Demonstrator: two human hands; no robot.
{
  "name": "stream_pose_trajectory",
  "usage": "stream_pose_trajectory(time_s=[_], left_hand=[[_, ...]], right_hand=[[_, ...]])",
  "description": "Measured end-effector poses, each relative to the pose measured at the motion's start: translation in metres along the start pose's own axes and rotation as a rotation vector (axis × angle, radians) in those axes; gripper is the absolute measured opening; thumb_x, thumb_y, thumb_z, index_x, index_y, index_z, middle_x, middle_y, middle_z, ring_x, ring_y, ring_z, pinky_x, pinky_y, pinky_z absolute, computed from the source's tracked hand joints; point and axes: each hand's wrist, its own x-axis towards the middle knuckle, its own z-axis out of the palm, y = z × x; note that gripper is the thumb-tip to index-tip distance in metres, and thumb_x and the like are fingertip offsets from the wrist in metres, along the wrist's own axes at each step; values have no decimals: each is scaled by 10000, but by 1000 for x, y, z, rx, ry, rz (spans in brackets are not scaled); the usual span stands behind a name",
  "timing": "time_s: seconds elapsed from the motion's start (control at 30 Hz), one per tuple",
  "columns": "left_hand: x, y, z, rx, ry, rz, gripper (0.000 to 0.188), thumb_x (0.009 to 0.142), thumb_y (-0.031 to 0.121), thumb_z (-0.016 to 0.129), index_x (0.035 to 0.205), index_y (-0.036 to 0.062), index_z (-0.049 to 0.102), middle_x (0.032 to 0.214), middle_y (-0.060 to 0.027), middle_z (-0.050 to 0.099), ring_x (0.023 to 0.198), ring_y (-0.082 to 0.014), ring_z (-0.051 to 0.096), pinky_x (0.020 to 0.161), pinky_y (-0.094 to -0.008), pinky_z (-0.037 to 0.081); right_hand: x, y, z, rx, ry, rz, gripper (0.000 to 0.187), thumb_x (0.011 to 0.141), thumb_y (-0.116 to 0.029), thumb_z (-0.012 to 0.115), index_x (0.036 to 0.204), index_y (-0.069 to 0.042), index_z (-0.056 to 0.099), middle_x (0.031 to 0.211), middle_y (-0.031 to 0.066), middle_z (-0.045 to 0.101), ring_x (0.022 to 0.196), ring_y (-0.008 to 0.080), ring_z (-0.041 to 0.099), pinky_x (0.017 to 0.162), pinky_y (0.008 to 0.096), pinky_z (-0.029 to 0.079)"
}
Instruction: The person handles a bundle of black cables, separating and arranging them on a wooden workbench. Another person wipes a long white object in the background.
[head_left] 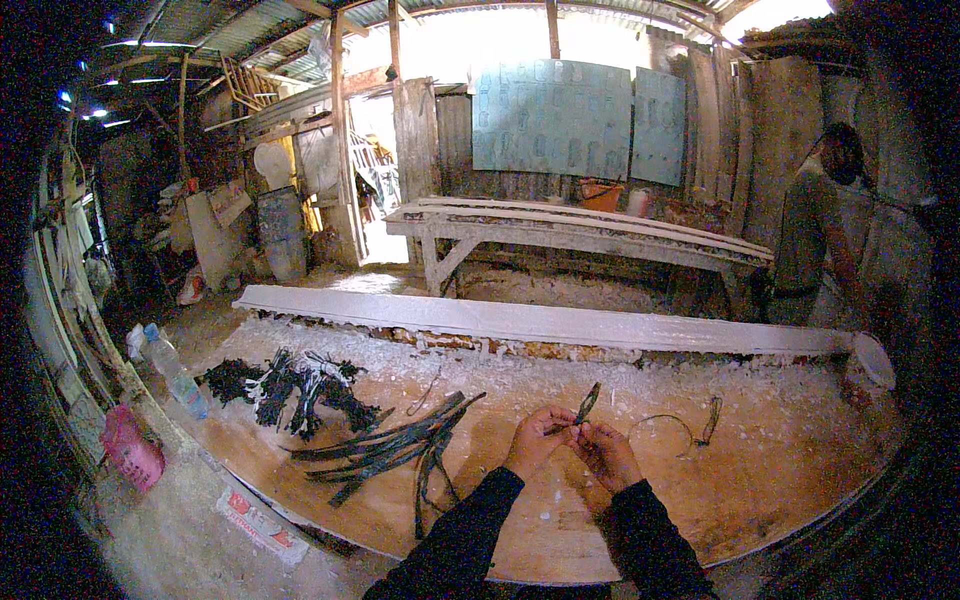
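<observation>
My left hand (538, 440) and my right hand (608, 456) meet over the wooden worktable (560, 530), fingers pinched together. Between them they grip a dark narrow strip (589, 402) bent into a loop that sticks up above the fingertips; its exact material is too small to tell. Left of my hands lies a loose fan of long black flat strips (385, 458). Farther left is a heap of short black knotted pieces (300, 390). To the right, a small dark coil (711, 420) rests on the wood with a thin curved strand beside it.
A long white-coated beam (540, 318) runs across the table's far side, with white crumbs before it. A plastic bottle (176, 370) and a pink bag (132, 447) are at left. Behind stand a bench (580, 233) and, far right, another person (808, 230).
</observation>
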Motion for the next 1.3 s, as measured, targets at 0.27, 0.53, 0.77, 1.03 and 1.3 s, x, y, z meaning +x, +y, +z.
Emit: stream_pose_trajectory(time_s=[0.27,0.53,0.77,1.03,1.3], left_hand=[[-4,16,3,-199,63,-233,146,747,49,597,878,36,534,841,-52,594,741,-123,578,614,-242,492],[-9,25,5,-269,24,-316,141,741,70,608,862,54,538,842,-42,596,712,-118,573,610,-225,474],[-9,29,9,-274,57,-339,121,755,91,600,853,57,537,800,-37,591,693,-119,568,605,-226,470],[-12,38,8,-436,33,-475,64,758,79,584,814,63,557,767,-30,589,703,-129,577,620,-237,472],[-6,31,-6,-408,-81,-489,86,756,91,595,835,60,577,806,-28,596,735,-129,579,641,-234,472]], right_hand=[[-8,3,10,-43,-21,-89,90,767,-82,546,849,-47,549,782,20,576,711,128,538,675,231,443],[-7,3,8,-4,-41,-65,42,783,-104,542,800,-67,530,746,24,566,668,134,536,613,241,448],[-9,6,19,-476,89,-519,81,771,-62,562,736,-57,489,709,45,555,613,161,545,574,245,460],[-17,5,21,-1112,198,-1027,103,679,51,563,729,-24,514,791,115,552,667,241,553,590,301,463],[-17,-1,21,-1319,-76,-1183,138,720,60,503,796,-55,517,934,153,569,752,283,573,638,328,473]])
